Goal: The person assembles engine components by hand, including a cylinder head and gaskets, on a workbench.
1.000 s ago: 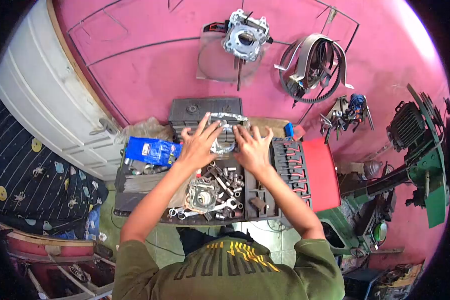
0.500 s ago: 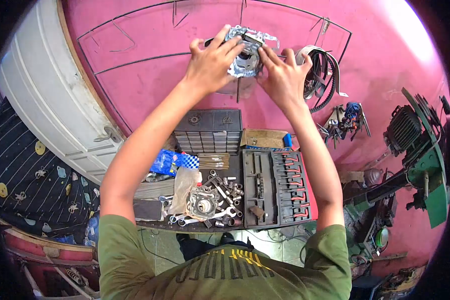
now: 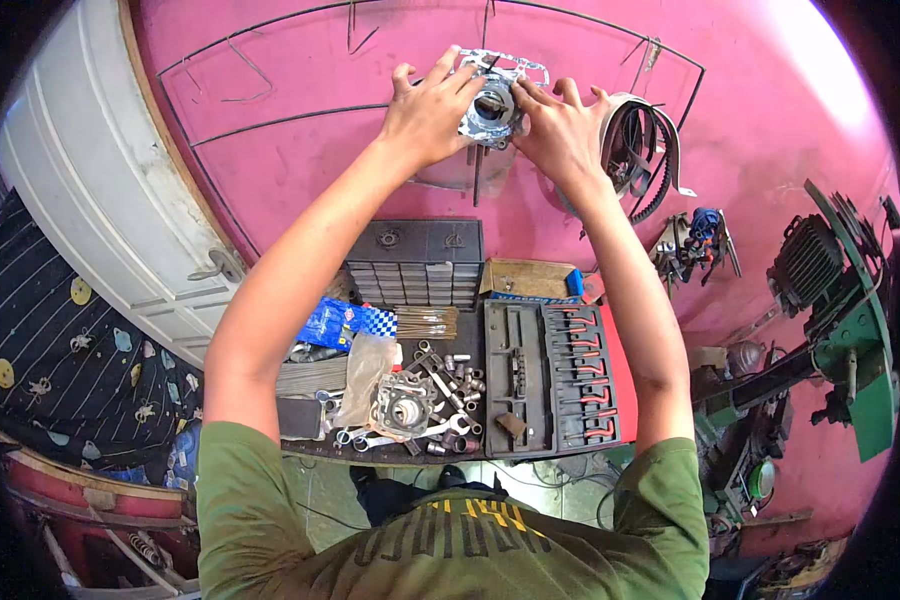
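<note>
Both my arms reach far forward over the pink floor. My left hand (image 3: 427, 112) and my right hand (image 3: 562, 135) press from either side on a thin metal gasket (image 3: 502, 66) laid over a silver engine cylinder block (image 3: 491, 104). The fingers of both hands curl over the gasket's edges and hide much of the block. The block stands on a clear plastic sheet (image 3: 440, 178), mostly covered by my hands.
Right of the block lies a coiled drive belt with a metal guard (image 3: 647, 140). Nearer me stand a grey drawer organiser (image 3: 417, 262), an open socket set case (image 3: 553, 375) and a tray of sockets, wrenches and a cylinder part (image 3: 405, 405). A green machine (image 3: 842, 330) sits right, a white door (image 3: 90, 190) left.
A second ago both hands held the gasket over the tool tray near me. They carried it forward to the cylinder block and now press it a little lower onto the block.
</note>
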{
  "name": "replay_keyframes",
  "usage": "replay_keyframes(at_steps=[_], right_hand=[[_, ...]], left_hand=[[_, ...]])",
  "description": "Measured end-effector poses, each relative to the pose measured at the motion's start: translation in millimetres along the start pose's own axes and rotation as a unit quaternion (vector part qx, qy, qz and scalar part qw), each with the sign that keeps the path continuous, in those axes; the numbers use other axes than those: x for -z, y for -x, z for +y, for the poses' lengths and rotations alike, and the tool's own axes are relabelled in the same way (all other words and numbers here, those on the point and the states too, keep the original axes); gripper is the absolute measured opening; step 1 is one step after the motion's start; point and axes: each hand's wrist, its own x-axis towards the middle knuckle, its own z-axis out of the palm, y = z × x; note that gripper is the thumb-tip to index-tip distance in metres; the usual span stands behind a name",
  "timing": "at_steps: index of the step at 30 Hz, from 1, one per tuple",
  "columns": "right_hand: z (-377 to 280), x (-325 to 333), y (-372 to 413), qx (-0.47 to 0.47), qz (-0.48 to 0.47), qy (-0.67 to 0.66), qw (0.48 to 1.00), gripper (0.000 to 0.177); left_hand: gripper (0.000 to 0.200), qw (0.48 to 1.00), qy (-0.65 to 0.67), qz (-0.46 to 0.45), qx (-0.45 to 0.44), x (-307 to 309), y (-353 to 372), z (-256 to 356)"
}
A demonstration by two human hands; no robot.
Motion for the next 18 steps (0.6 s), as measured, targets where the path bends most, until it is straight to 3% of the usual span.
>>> replay_keyframes(at_steps=[14,18], right_hand=[[3,-52,12,0.006,-0.006,-0.028,1.0,0.067],[-1,-49,16,0.003,0.025,-0.058,0.998,0.061]], left_hand=[[0.08,0.991,-0.124,-0.019,-0.04,-38,8,8],[0.086,0.995,-0.078,-0.057,-0.02,-33,13,9]])
